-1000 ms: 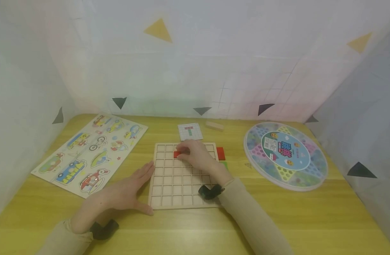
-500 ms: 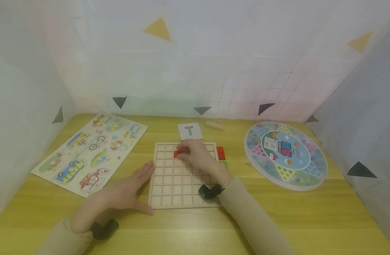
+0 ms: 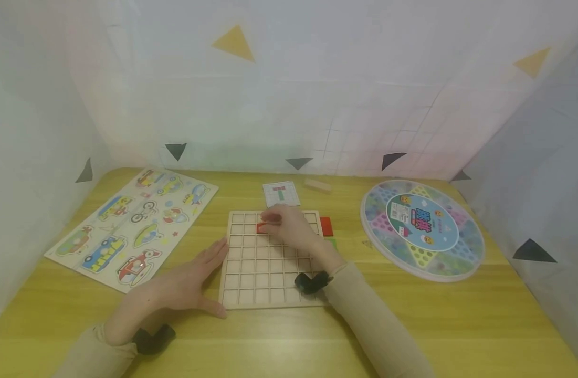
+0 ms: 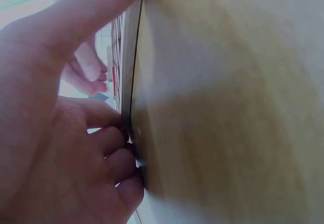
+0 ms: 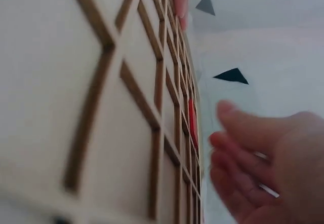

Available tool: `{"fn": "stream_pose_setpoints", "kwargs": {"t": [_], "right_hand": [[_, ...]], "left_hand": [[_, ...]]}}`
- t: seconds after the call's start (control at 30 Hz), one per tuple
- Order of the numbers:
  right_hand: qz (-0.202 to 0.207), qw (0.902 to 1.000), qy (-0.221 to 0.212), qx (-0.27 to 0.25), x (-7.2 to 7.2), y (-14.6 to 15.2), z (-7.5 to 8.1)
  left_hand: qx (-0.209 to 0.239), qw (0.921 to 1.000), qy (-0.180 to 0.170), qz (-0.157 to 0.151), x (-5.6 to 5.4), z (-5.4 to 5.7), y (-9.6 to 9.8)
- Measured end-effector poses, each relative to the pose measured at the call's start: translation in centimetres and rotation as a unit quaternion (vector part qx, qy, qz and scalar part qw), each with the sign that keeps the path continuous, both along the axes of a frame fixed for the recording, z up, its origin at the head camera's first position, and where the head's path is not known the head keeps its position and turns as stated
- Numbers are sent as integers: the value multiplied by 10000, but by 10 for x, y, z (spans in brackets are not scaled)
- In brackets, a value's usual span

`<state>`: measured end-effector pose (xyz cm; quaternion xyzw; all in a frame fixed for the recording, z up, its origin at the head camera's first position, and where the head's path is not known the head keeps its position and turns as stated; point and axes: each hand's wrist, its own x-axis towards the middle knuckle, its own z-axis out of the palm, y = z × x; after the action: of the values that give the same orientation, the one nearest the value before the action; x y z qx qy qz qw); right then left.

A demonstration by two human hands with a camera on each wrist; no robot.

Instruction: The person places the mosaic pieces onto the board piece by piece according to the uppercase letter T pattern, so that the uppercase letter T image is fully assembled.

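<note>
A wooden grid board (image 3: 255, 268) lies on the table in front of me. My left hand (image 3: 187, 281) rests along its left side in the head view, fingers on the edge and thumb at the near corner. One red tile (image 3: 261, 228) sits in a square near the board's far side, partly covered by my right hand (image 3: 293, 228). In the right wrist view, that red tile (image 5: 192, 122) lies in the grid, and the right hand's thumb and fingers (image 5: 235, 155) are apart from it, holding nothing visible.
Red tiles (image 3: 326, 227) and a green piece (image 3: 333, 243) lie beside the board's right edge. Behind it are a pattern card (image 3: 281, 195) and a small wooden block (image 3: 318, 186). A vehicle puzzle (image 3: 133, 226) lies left, a round game box (image 3: 422, 231) right.
My right thumb and fingers have parted slightly around the red tile, while the tile stays in its place. The left hand and the board look unmoved.
</note>
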<state>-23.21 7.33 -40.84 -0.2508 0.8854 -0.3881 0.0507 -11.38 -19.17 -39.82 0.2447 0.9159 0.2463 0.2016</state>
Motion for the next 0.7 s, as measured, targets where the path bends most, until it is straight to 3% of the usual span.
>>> {"fn": "stream_pose_setpoints", "kwargs": {"t": [0.23, 0.53, 0.7], "right_hand": [[-371, 9981, -418, -251, 1, 7, 18], [-342, 9980, -170, -500, 0, 21, 31], [-493, 9961, 264, -687, -1, 34, 44]], "left_hand": [[41, 10000, -8, 6, 0, 1, 0], [20, 10000, 18, -6, 1, 2, -2], [8, 10000, 12, -6, 1, 2, -1]]}}
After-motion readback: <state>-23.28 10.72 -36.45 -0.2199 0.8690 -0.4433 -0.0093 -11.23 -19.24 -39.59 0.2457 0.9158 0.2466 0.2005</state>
